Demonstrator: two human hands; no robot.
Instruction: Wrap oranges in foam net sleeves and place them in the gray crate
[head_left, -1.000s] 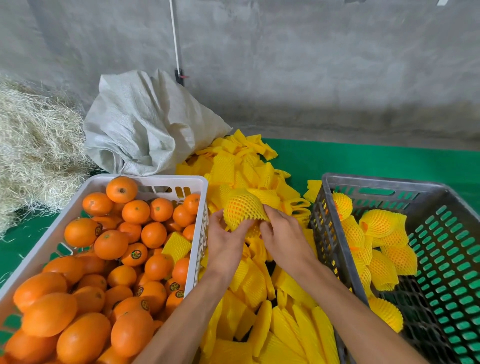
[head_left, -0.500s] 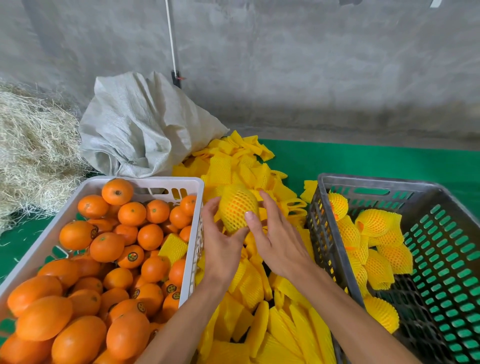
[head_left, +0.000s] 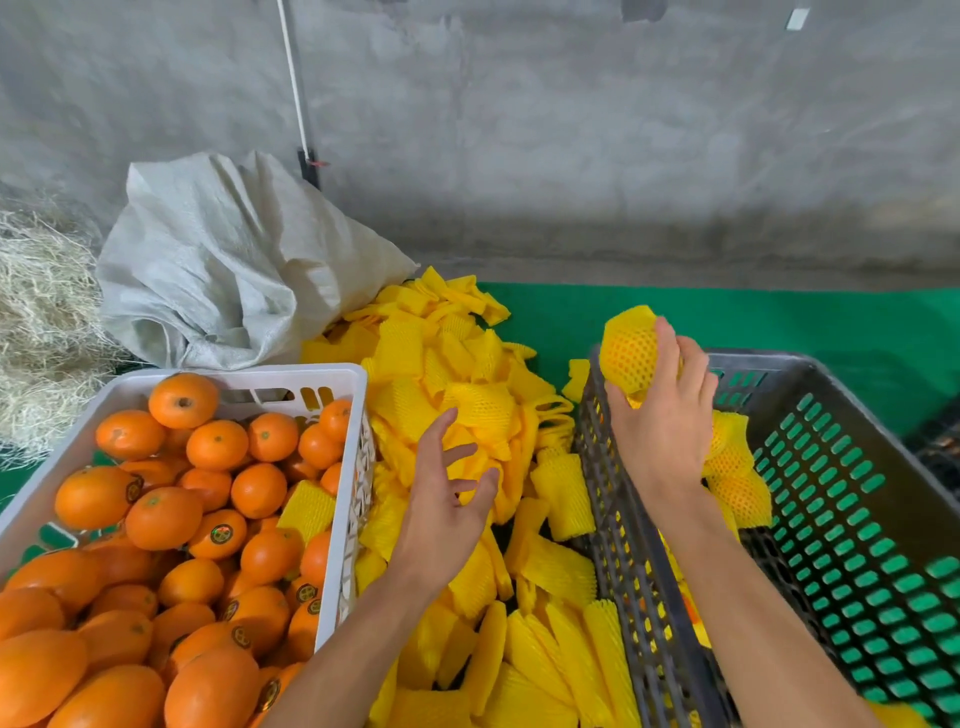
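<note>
Right hand (head_left: 662, 415) has its fingers curled around a wrapped orange (head_left: 631, 353), holding it up over the near-left corner of the gray crate (head_left: 831, 374). A few more netted oranges (head_left: 737, 467) already sit inside that crate. Left hand (head_left: 447, 499) is loose and spread, holding nothing, hovering over the sleeve pile (head_left: 441, 374) between the two crates. White crate (head_left: 260, 376) on the left is full of bare oranges (head_left: 218, 493), with a sack (head_left: 234, 260) behind it.
</note>
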